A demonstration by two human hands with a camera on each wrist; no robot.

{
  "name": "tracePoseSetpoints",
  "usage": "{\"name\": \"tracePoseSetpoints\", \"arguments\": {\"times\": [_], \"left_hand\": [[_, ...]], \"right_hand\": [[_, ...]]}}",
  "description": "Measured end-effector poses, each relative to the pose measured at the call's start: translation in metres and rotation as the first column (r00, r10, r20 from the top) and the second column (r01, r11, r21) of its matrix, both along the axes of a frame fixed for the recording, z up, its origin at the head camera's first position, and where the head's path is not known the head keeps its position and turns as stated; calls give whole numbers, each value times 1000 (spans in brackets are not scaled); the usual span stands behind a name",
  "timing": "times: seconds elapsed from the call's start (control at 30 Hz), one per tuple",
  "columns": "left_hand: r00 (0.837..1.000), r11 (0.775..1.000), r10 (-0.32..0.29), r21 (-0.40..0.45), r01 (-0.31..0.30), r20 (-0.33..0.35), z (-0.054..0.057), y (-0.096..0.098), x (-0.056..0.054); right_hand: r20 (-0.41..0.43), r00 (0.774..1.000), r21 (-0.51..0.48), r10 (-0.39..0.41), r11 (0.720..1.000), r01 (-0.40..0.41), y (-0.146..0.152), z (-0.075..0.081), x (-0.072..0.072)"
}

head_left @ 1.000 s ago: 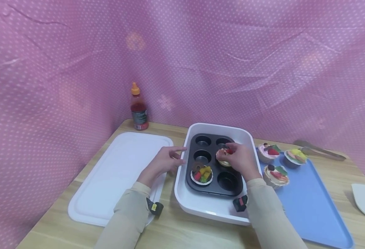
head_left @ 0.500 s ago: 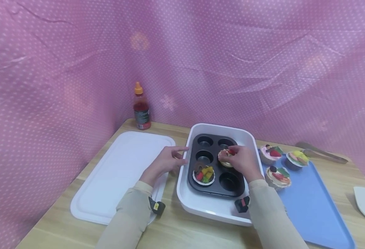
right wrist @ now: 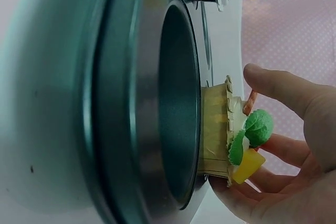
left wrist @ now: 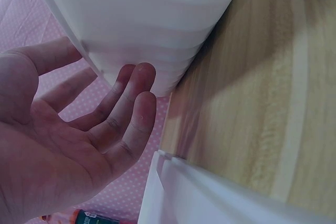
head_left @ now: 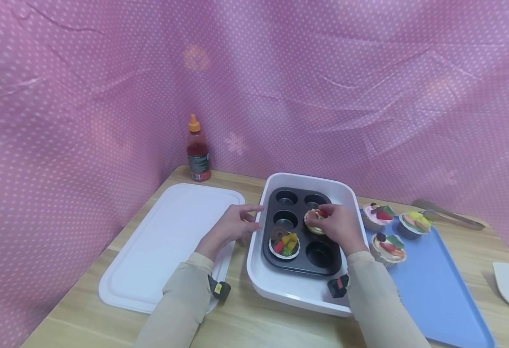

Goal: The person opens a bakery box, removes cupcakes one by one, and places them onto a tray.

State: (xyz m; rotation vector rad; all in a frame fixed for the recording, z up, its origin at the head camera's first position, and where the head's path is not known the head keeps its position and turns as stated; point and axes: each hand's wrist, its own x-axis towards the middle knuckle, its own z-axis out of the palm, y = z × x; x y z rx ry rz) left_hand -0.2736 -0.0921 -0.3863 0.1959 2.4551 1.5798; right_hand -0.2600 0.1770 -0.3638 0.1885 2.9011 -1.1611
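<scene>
The head view has shifted slightly, right hand [head_left: 338,224] curled round the cupcake [right wrist: 219,129], left hand [head_left: 227,226] relaxed, apart from it.

1. I have room over the white board [head_left: 167,246]; the sauce bottle [head_left: 199,157] blocks the far-left corner of the table [head_left: 254,328].
2. The white bin [head_left: 295,294] fences the left hand [head_left: 230,224] off from the muffin pan [head_left: 301,207].
3. Three cupcakes [head_left: 387,249] crowd the far-left corner of the blue tray [head_left: 441,290]; its near-right corner gives me passage.
</scene>
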Motion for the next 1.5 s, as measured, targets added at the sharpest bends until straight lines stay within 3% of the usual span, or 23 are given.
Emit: {"name": "tracePoseSetpoints", "arguments": {"times": [1.5], "left_hand": [[999, 999, 21, -43, -20, 28, 3, 0, 1]], "right_hand": [[-44, 996, -92, -80, 993, 75, 3, -2, 1]]}}
